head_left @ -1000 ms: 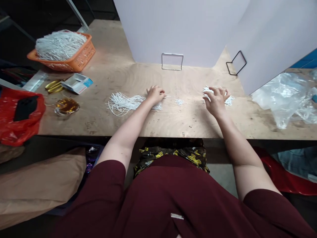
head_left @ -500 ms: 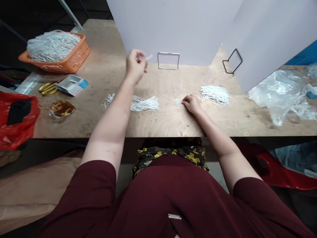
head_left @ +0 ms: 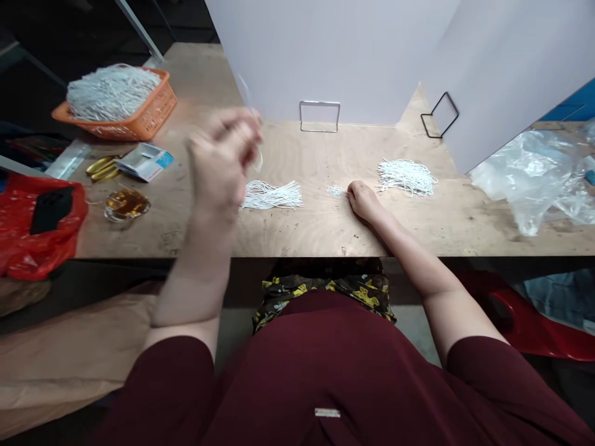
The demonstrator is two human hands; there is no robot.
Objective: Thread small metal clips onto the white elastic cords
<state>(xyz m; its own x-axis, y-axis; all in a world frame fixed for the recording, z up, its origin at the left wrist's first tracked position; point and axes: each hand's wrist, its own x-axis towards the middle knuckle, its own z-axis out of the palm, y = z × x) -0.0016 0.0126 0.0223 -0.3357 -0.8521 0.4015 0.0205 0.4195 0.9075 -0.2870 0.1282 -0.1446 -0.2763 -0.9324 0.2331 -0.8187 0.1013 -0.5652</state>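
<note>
left hand [head_left: 218, 161] hung raised and blurred, fingers pinched on a thin white cord [head_left: 257, 162]; right hand [head_left: 362, 199] rested curled beside a small heap of tiny white bits [head_left: 334, 190]; loose white cord bundle [head_left: 272, 195] remained, finished-looking white pile [head_left: 405, 176] already lay right; orange basket [head_left: 149, 118] full.

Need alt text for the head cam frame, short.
Seated person at a plywood table: blurred left hand raised, right hand resting beside a tiny pile of small white pieces. Two bundles of white cords lie nearby; an orange basket holds more.
</note>
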